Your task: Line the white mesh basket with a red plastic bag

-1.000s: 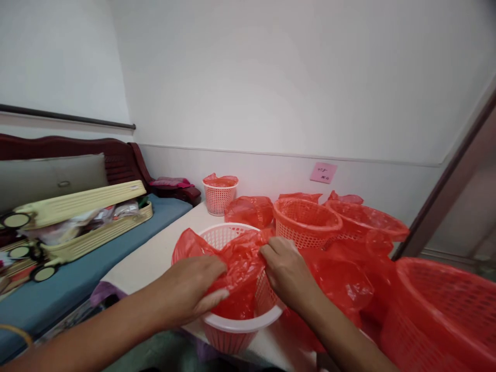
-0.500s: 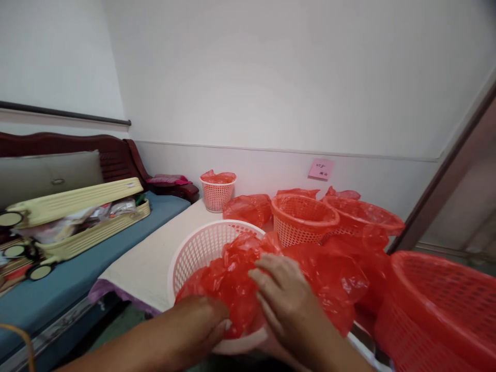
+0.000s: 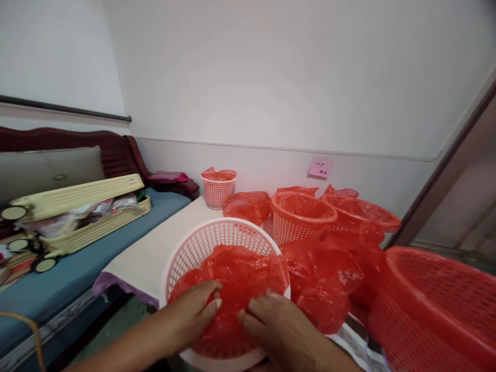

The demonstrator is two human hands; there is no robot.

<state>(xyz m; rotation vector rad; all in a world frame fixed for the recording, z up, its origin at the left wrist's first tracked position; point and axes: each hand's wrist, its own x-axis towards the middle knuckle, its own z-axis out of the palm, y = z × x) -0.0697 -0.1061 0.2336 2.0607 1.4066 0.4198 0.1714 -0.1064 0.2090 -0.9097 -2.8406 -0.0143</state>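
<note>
A round white plastic basket [image 3: 185,261] with a perforated wall stands tilted towards me at the front of the table. Inside it lies a crumpled, shiny red plastic bag [image 3: 236,268] that covers most of the bottom and the near side. My left hand [image 3: 196,310] is closed on the bag at the left, thumb and fingers drawn together. At the right, my right hand [image 3: 277,323] has its fingers curled into the bag's near edge. Part of the near rim is hidden by my hands and the bag.
More red plastic bags [image 3: 321,287] lie right of the basket. Several red baskets [image 3: 302,230] stand beyond, and a large one [image 3: 437,305] at right. A small white basket [image 3: 218,194] lined with red stands at the back. An open yellow suitcase [image 3: 93,225] lies on the blue bed [image 3: 166,204].
The bag has spread wider and flatter inside the white basket. My left hand has risen slightly and moved left. My right hand has moved down towards the near rim.
</note>
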